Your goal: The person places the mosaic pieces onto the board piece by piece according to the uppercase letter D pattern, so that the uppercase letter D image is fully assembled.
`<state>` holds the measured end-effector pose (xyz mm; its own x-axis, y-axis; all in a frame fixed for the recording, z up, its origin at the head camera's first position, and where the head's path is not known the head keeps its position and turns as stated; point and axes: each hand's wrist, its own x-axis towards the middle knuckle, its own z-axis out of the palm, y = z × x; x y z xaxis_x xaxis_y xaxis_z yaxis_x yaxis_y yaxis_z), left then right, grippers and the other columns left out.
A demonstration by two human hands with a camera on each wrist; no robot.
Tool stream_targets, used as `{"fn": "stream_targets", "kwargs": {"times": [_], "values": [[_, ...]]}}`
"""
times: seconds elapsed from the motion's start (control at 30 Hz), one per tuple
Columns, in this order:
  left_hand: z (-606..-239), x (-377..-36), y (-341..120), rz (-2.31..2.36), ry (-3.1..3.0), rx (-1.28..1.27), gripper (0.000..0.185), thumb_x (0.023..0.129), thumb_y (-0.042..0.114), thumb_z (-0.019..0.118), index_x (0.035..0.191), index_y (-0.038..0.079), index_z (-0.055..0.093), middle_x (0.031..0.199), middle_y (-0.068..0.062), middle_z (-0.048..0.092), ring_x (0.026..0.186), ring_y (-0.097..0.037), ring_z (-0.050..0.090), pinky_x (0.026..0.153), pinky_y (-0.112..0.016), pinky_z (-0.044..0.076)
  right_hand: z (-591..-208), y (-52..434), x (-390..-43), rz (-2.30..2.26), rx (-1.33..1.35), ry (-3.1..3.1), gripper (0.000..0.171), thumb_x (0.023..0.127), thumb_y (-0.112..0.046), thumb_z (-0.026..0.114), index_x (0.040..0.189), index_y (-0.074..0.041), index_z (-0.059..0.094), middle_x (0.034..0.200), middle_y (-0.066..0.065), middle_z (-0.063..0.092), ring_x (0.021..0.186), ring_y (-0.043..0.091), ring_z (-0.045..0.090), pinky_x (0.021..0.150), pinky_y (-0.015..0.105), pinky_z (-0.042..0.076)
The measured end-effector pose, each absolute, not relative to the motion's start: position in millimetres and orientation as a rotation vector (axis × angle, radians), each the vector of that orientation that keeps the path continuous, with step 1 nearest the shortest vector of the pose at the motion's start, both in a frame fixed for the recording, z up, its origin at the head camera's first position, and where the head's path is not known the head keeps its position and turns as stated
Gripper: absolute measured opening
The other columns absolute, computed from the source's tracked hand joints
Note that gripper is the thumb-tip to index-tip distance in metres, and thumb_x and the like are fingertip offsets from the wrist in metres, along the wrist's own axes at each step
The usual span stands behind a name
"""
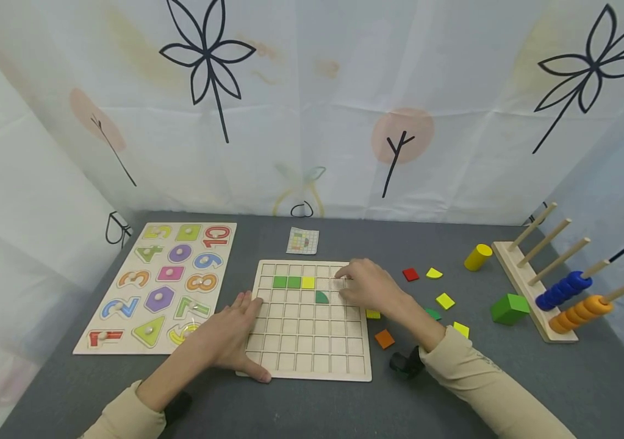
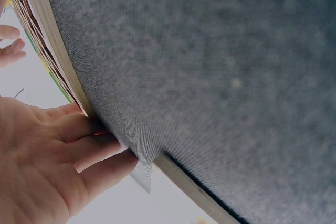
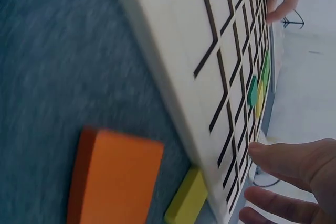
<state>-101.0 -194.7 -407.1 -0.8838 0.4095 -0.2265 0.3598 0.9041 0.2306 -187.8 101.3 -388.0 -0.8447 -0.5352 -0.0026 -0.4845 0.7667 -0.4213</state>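
A pale wooden grid board (image 1: 312, 344) lies in the middle of the table. On it, in one row, sit two green squares (image 1: 286, 282) and a yellow square (image 1: 308, 282); one row lower is a green quarter-round piece (image 1: 321, 297). My left hand (image 1: 226, 335) lies along the board's left edge, fingers extended and thumb at the near left corner. Over the board's upper right is my right hand (image 1: 369, 285), just right of the pieces. Its thumb and fingers (image 3: 283, 205) are spread apart with nothing visible between them, the thumb tip right at the grid.
A small pattern card (image 1: 302, 241) lies behind the board. Left stands a number-and-shape puzzle (image 1: 141, 286). Right are loose pieces, including a red one (image 1: 410, 274) and an orange square (image 1: 385, 339), then a yellow cylinder (image 1: 477, 257), a green block (image 1: 510, 309) and a peg stand (image 1: 531, 283) with rings.
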Motion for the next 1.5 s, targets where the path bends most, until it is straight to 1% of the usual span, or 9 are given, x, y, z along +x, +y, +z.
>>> {"fn": "stream_targets", "kwargs": {"times": [0.2,0.27,0.43,0.63,0.7,0.87,0.93,1.13,1.5], "values": [[-407,-101,-195,0.267,2.795,0.576,0.14,0.054,0.08,0.083,0.152,-0.009,0.035,0.156,-0.041,0.034,0.148,-0.054,0.035,0.112,-0.066,0.041,-388,126,-195,-0.588,-0.857,2.881,0.028,0.088,-0.008,0.076,0.116,-0.001,0.075,0.113,0.018,0.073,0.093,0.032,0.068,0.075,0.042,0.057],[-407,-101,-195,0.266,2.795,0.573,0.141,0.054,0.081,0.083,0.152,-0.008,0.035,0.156,-0.041,0.034,0.148,-0.054,0.035,0.113,-0.066,0.041,-388,134,-197,-0.565,-0.85,2.9,0.03,0.088,-0.008,0.077,0.117,-0.001,0.075,0.114,0.018,0.073,0.1,0.033,0.068,0.08,0.044,0.058],[-408,-101,-195,0.257,2.8,0.57,0.142,0.053,0.081,0.083,0.152,-0.009,0.035,0.156,-0.041,0.033,0.148,-0.055,0.035,0.113,-0.066,0.041,-389,154,-201,-0.499,-0.814,2.938,0.034,0.088,-0.007,0.078,0.12,-0.001,0.073,0.118,0.02,0.071,0.098,0.035,0.069,0.077,0.045,0.058],[-408,-101,-194,0.262,2.801,0.569,0.141,0.053,0.081,0.083,0.152,-0.008,0.035,0.156,-0.04,0.034,0.148,-0.054,0.035,0.113,-0.066,0.041,-390,174,-203,-0.402,-0.758,2.955,0.036,0.089,-0.003,0.074,0.125,0.0,0.071,0.121,0.022,0.07,0.1,0.038,0.066,0.095,0.057,0.052],[-408,-101,-194,0.264,2.799,0.568,0.141,0.054,0.081,0.083,0.152,-0.008,0.035,0.156,-0.04,0.034,0.148,-0.054,0.035,0.113,-0.066,0.04,-389,179,-203,-0.39,-0.732,2.942,0.037,0.089,-0.002,0.073,0.126,0.001,0.07,0.116,0.022,0.07,0.092,0.035,0.064,0.09,0.054,0.053],[-407,-101,-194,0.264,2.795,0.564,0.141,0.054,0.081,0.083,0.152,-0.008,0.035,0.157,-0.04,0.034,0.148,-0.054,0.035,0.113,-0.066,0.04,-388,190,-204,-0.391,-0.669,2.899,0.038,0.09,0.0,0.071,0.128,0.001,0.068,0.117,0.024,0.068,0.089,0.031,0.061,0.08,0.049,0.055],[-407,-101,-194,0.265,2.795,0.564,0.141,0.053,0.081,0.083,0.152,-0.008,0.035,0.157,-0.04,0.034,0.148,-0.054,0.035,0.113,-0.066,0.04,-388,194,-204,-0.39,-0.658,2.889,0.038,0.09,0.001,0.071,0.128,0.001,0.068,0.121,0.025,0.068,0.094,0.032,0.063,0.082,0.049,0.056],[-408,-101,-195,0.269,2.792,0.563,0.141,0.054,0.08,0.083,0.152,-0.008,0.034,0.157,-0.04,0.033,0.149,-0.054,0.034,0.113,-0.066,0.04,-387,203,-205,-0.424,-0.621,2.868,0.041,0.089,0.003,0.071,0.13,0.004,0.066,0.121,0.027,0.067,0.089,0.029,0.06,0.077,0.044,0.055],[-409,-101,-195,0.261,2.794,0.567,0.14,0.054,0.08,0.083,0.152,-0.008,0.035,0.157,-0.04,0.033,0.148,-0.054,0.034,0.113,-0.066,0.041,-387,209,-205,-0.486,-0.569,2.854,0.042,0.089,-0.004,0.076,0.129,0.006,0.066,0.116,0.026,0.068,0.092,0.031,0.062,0.079,0.046,0.057]]}}
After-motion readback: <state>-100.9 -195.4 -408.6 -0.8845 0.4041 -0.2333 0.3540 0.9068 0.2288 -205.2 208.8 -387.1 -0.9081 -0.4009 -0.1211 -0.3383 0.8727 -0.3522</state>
